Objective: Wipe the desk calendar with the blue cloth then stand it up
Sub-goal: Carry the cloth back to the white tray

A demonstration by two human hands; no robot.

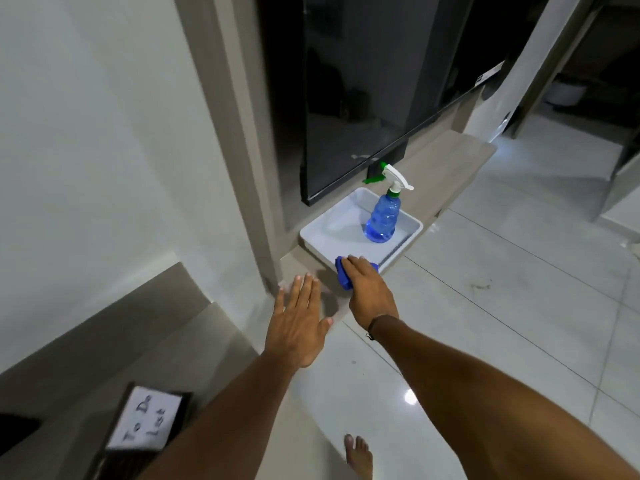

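Observation:
My right hand (367, 289) rests on the blue cloth (343, 277), fingers closed over it, at the near corner of a white tray (318, 233) on the low beige ledge. My left hand (299, 317) hovers flat with fingers spread just left of it, above the ledge's end, holding nothing. A dark-framed desk calendar (145, 420) with a white card reading "To Do List" lies at the bottom left on a lower surface, partly hidden by my left forearm.
A blue spray bottle (382, 216) with a white and green trigger stands in the tray. A dark glass panel (374, 98) rises behind the ledge (446, 161). Glossy tiled floor (502, 306) spreads to the right; my bare foot (358, 455) shows below.

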